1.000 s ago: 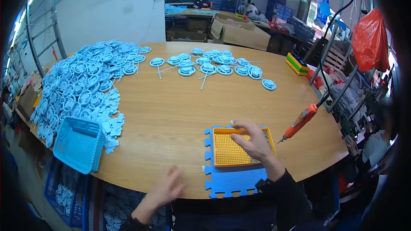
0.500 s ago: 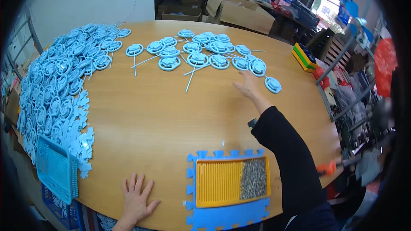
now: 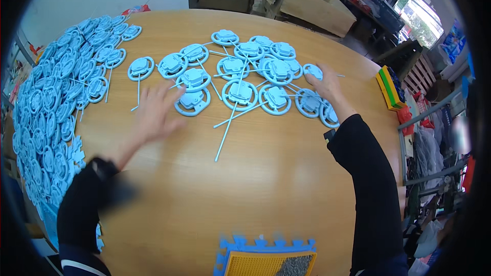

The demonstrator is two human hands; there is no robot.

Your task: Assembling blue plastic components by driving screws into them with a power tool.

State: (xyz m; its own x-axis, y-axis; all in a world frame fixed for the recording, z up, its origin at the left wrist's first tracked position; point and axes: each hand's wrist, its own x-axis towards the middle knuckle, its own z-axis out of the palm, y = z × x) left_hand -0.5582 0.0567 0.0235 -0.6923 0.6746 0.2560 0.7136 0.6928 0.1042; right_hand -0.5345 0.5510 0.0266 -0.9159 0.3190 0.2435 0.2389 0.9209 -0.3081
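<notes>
Light-blue plastic steering-wheel-shaped pieces [image 3: 239,95], several with thin rods, lie in a loose cluster across the far middle of the table. My left hand [image 3: 155,113], smeared by motion, hovers with fingers apart beside the cluster's left end, next to a wheel-shaped piece [image 3: 193,102]. At the right end, my right hand [image 3: 330,91] reaches over the pieces with fingers stretched out. Its fingertips are at a small wheel-shaped piece [image 3: 312,71]; whether they touch it I cannot tell. Another piece [image 3: 330,114] lies just under that wrist.
A tall heap of the same blue pieces [image 3: 48,97] covers the table's left side. Near the front edge, a yellow tray [image 3: 253,265] with small metal parts rests on a blue foam mat [image 3: 266,248]. Yellow-and-green stacked bins [image 3: 390,88] stand at the right edge.
My left hand has risen from the near table edge and moved forward to the cluster. My right hand has shifted farther right. The view has tilted forward, putting the tray lower.
</notes>
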